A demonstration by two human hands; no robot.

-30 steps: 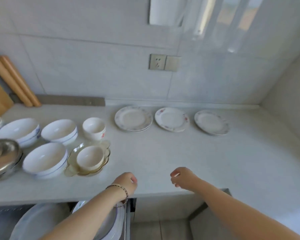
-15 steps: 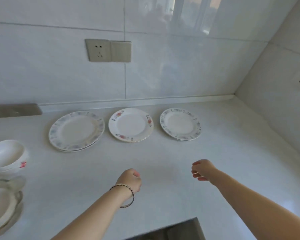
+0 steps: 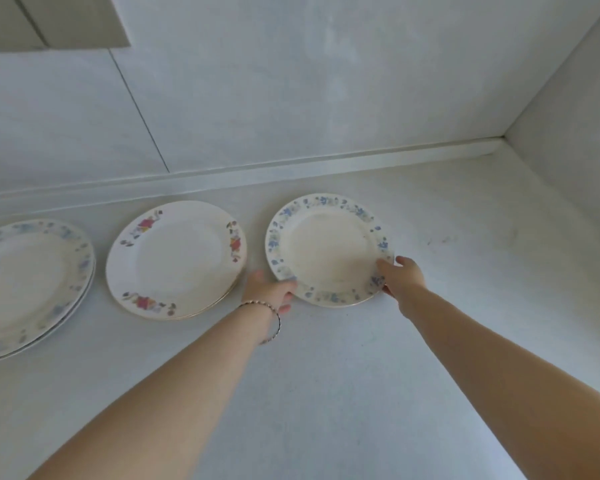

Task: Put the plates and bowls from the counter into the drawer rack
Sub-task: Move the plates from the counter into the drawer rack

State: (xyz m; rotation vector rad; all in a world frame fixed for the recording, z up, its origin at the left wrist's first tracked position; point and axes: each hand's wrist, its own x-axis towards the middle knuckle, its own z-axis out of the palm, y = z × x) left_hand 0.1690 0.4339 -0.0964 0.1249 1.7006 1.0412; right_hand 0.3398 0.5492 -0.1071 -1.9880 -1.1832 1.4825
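Three groups of plates lie in a row on the white counter point(image 3: 326, 393). The right one is a blue-flowered plate point(image 3: 328, 249). My left hand point(image 3: 271, 291) touches its near-left rim and my right hand point(image 3: 400, 273) grips its near-right rim, thumb on top. The plate still rests on the counter. In the middle is a red-flowered plate stack point(image 3: 174, 259). At the far left sits another blue-flowered stack point(image 3: 25, 285), partly cut off. The drawer rack and the bowls are out of view.
A tiled wall point(image 3: 291, 81) runs behind the plates and a side wall point(image 3: 575, 109) closes the corner at right. A wall socket plate point(image 3: 49, 22) shows at the top left. Bare counter lies to the right of the plates.
The view has moved in close to the plates. Both hands reached forward from mid-counter to the right plate and now hold its near rim on either side.
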